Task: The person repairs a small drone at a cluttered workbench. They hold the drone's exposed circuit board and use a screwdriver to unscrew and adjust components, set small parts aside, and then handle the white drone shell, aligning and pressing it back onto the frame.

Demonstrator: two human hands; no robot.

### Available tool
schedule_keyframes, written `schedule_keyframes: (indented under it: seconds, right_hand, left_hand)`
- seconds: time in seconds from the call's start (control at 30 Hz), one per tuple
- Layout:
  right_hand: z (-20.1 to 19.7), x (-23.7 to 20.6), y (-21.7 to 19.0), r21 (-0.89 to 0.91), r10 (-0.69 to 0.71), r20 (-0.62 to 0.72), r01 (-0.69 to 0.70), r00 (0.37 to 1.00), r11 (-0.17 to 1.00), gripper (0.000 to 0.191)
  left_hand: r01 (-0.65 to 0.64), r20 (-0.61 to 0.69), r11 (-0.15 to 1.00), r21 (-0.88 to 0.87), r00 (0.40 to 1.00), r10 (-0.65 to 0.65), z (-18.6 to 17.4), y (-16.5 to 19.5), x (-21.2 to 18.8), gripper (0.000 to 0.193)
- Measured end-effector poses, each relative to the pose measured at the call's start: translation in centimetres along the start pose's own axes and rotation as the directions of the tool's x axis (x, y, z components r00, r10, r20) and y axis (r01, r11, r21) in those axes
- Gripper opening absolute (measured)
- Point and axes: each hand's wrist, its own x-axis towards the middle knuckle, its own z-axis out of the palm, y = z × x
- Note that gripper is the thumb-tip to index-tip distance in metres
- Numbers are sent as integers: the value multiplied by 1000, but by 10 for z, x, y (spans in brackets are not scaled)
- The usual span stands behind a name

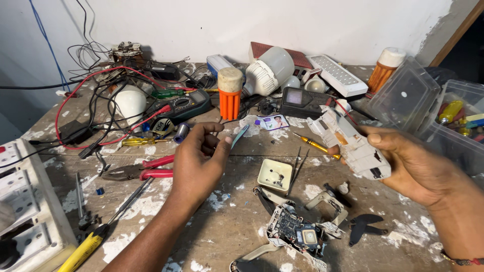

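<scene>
Bare bench strip between left hand [199,158] and right hand [411,161] – passable. Below it: square white cap [275,175], tweezers [296,170], opened circuit board [295,232]. Red-handled pliers [138,171] block left side – cable tangle [98,108] behind.

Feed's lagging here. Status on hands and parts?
Left hand pinching thin teal pry tool. Right hand gripping white plastic housing. Opened circuit board on bench below, between them.

Electronics repair workshop: multimeter [187,104], pliers [141,170].
</scene>
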Motion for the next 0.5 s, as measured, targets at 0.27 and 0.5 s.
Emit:
schedule_keyframes:
  seconds: [0.27,0.5]
  right_hand:
    - [23,5,0,-708,-244,-218,19,945,706,66]
    - [31,3,-3,-891,-356,-198,-16,913,455,76]
  left_hand:
    - [62,-27,993,96,998,-60,-3,-1,0,28]
    - [103,-222,993,49,971,-90,-12,-11,8,24]
